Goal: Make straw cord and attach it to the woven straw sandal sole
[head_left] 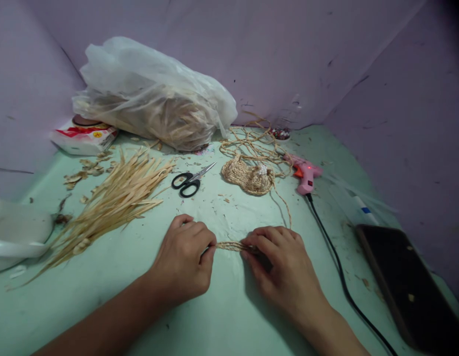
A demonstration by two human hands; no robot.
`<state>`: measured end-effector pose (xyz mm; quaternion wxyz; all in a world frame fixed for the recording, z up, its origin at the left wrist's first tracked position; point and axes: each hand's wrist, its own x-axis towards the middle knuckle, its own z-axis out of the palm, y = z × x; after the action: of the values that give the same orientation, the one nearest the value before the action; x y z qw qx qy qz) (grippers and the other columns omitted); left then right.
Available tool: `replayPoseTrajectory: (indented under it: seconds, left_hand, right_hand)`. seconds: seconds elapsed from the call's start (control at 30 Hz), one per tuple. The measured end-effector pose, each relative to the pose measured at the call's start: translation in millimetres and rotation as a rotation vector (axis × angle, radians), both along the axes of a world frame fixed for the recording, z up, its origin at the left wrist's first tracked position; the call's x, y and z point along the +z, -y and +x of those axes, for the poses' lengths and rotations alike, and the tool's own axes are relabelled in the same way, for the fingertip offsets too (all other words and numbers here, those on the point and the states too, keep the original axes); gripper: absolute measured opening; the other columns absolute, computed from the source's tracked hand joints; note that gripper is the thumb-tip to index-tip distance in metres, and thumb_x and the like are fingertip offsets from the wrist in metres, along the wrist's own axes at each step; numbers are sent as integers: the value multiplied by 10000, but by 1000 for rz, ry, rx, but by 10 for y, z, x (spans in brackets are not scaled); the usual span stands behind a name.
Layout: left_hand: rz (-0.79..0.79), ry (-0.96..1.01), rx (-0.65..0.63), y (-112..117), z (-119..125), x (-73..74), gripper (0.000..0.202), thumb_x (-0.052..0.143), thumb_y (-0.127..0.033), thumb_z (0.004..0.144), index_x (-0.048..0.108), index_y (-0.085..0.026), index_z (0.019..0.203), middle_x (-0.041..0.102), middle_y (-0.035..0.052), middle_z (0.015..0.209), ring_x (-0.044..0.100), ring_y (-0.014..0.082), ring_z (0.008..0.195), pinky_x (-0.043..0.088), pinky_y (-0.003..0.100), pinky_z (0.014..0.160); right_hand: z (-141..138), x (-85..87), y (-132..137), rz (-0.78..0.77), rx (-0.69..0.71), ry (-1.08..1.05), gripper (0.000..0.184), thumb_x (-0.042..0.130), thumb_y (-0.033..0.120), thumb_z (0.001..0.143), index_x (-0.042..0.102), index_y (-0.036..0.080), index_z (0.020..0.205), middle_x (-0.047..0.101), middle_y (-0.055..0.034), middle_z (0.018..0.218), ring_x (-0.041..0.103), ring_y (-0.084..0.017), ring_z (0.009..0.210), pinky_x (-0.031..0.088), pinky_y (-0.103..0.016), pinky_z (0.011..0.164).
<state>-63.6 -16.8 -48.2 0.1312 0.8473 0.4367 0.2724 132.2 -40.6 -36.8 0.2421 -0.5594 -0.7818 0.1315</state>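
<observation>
Between my hands a short band of twisted straw cord point(230, 245) runs in a few side-by-side strands. My left hand point(187, 254) is closed on its left end, pinching with thumb and forefinger. My right hand point(279, 259) pinches the other end, and the fingers hide part of it. A loose strand point(287, 207) passes from behind my right hand up toward a coiled straw piece point(248, 175) with white beads on its right side. More straw cord point(248, 143) lies in a tangle behind that piece.
Black-handled scissors point(188, 184) lie beside a bundle of dry straw strips point(121, 193). A pink glue gun point(306, 174) trails a black cable at right, near a phone point(403, 282). Behind are a plastic bag point(155, 94) and a tissue pack point(84, 138); a white container point(18, 232) stands left.
</observation>
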Motion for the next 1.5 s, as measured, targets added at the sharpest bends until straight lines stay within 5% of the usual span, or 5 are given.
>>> replayPoseTrajectory:
  seconds: [1.0,1.5]
  left_hand:
    - [-6,0,15,8,11,8,115,463,-116,739,555,-164,689,559,23,635,500,149,609,381,425,798]
    - [-18,3,-2,7,-9,3,121,463,-128,761,559,-170,701,555,21,643,489,148,609,374,426,805]
  right_hand:
    - [-195,5,-91,-37,20,20,86,605,224,769,644,232,845,642,-27,812,532,-208,780,324,-379,729]
    - [264,32,29,-78,-2,55,194,638,248,765,628,246,958,638,-39,886,554,-222,841,363,-401,773]
